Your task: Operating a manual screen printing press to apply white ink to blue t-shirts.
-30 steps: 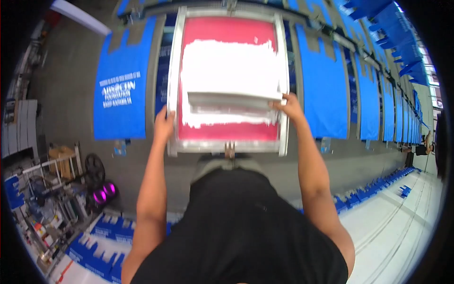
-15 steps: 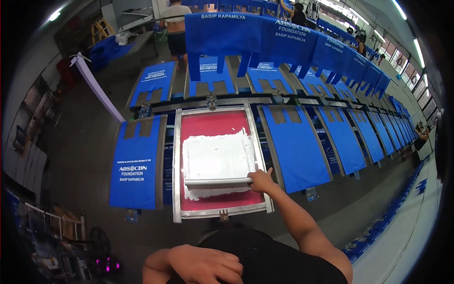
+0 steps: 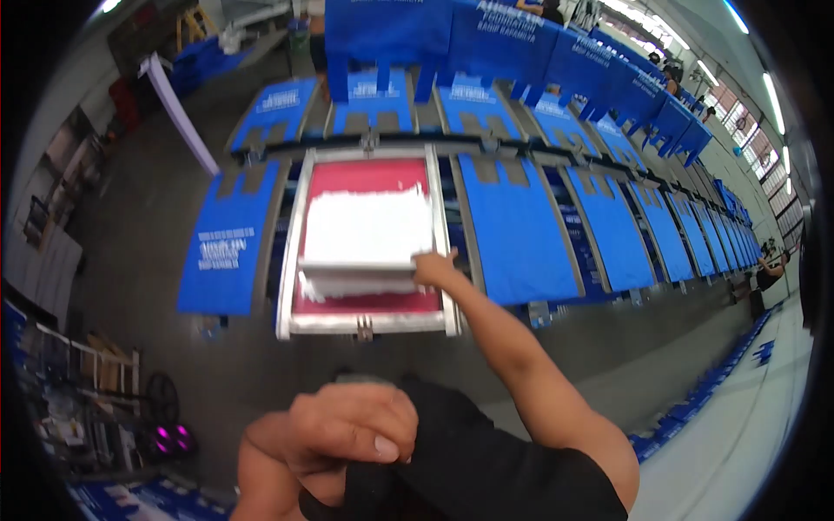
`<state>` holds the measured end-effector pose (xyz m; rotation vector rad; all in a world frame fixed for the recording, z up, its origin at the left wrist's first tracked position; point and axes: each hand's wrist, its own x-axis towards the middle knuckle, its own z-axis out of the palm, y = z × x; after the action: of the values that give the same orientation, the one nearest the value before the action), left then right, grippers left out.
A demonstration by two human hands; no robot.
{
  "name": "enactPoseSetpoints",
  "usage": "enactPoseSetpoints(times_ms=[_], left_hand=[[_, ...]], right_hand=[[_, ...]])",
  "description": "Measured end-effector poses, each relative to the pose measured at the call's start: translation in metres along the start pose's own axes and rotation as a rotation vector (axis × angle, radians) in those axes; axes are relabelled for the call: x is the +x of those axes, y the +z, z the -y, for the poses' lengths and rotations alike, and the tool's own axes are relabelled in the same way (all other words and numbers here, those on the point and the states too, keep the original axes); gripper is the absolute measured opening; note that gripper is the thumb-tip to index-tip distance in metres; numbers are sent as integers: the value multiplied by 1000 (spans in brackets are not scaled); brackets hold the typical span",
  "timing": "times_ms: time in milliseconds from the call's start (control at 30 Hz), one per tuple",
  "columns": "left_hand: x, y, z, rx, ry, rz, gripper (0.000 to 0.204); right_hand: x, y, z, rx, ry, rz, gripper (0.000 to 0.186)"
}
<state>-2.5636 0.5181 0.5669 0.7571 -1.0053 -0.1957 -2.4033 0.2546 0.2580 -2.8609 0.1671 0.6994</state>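
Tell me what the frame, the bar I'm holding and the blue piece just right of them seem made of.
The frame looks like bare metal, perhaps aluminium, from its silvery shine. The bar is perhaps metal, greyish, though blur leaves that open. The blue piece is likely fabric, thin, flat and matte.

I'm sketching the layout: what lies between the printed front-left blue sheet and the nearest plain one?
The head view shows the metal-framed screen, with white ink and the right hand holding a bar.
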Motion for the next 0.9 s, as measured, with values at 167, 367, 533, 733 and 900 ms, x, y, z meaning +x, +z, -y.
enactPoseSetpoints(times_ms=[167,367,533,733,900], left_hand=[[-145,-63,44,-104,-60,77,14],[-337,-190,45,-324,-139,29,15],[-389,-254,1,-508,-102,25,12],[-392,-329,-96,-589,-97,8,10],[-406,-365,-168,-585,22,-43,12]], right_hand=[[87,116,34,-38,38,-129,60],[133,249,133,6,77,-215,55],[172,270,202,4,75,-279,56],[183,288,282,-32,46,-362,52],[169,242,367,-54,33,-317,50]])
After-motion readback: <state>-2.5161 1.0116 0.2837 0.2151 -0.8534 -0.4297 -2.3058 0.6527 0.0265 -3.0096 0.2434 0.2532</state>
